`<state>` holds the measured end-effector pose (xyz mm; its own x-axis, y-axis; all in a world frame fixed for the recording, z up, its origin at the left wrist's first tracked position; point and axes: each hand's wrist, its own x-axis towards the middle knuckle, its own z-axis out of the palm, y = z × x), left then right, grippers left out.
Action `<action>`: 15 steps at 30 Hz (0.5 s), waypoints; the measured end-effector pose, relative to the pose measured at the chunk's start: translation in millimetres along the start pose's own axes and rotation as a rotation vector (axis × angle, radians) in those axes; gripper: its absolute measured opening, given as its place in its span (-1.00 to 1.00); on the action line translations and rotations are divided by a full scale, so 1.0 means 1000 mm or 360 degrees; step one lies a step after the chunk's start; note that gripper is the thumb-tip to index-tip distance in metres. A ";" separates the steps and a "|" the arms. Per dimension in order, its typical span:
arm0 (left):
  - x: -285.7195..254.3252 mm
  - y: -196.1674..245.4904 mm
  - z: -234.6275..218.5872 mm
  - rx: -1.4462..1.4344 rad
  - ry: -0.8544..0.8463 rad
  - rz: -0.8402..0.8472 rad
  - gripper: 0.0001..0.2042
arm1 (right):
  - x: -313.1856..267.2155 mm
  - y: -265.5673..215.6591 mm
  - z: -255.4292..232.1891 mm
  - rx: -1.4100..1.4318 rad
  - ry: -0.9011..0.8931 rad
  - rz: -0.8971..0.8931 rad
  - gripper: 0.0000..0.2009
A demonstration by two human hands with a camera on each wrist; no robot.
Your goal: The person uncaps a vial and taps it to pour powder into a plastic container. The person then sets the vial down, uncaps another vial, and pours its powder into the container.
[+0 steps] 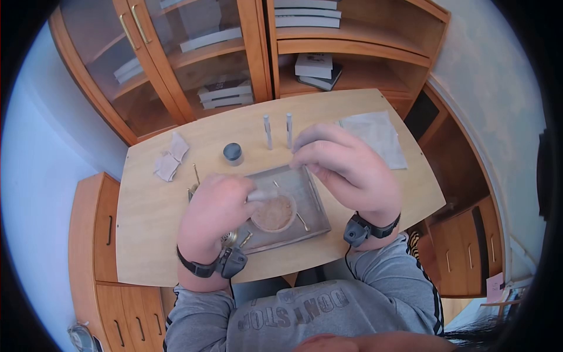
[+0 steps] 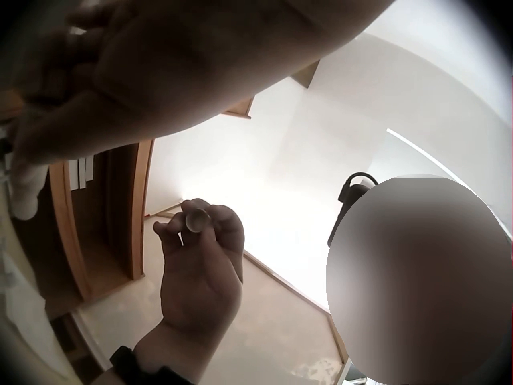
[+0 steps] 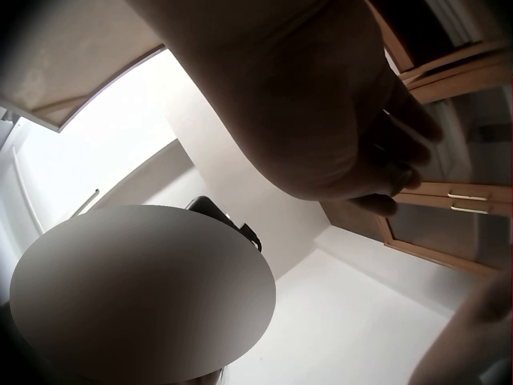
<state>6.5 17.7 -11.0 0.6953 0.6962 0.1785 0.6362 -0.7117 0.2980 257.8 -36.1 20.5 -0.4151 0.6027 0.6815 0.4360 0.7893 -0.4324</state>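
In the head view my left hand (image 1: 217,202) holds a pale, translucent tube-like thing (image 1: 262,195) above the left side of a round bowl (image 1: 273,230) with brownish contents. The bowl stands on a grey tray (image 1: 312,196). Beyond the tray's right side, my raised right hand (image 1: 349,167) has its fingertips together. The left wrist view shows that right hand (image 2: 200,281) pinching a small round-ended thing (image 2: 198,220). A thin brass tool (image 1: 302,222) lies right of the bowl, and another small stick (image 1: 276,184) behind it.
A dark-lidded jar (image 1: 233,154) and two slim white tubes (image 1: 268,132) stand behind the tray. Crumpled cloth (image 1: 171,158) lies at the left, a pale sheet (image 1: 378,139) at the back right. Brass pieces (image 1: 246,239) are by my left wrist.
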 end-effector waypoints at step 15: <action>0.002 0.003 0.003 -0.0003 -0.0037 0.0022 -0.81 | 0.000 -0.003 -0.003 -0.0041 -0.0038 0.0058 -0.75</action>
<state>10.6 16.5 -13.0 0.7115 0.6841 0.1605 0.6259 -0.7209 0.2976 258.6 -38.9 23.3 -0.4175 0.6339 0.6510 0.4712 0.7636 -0.4413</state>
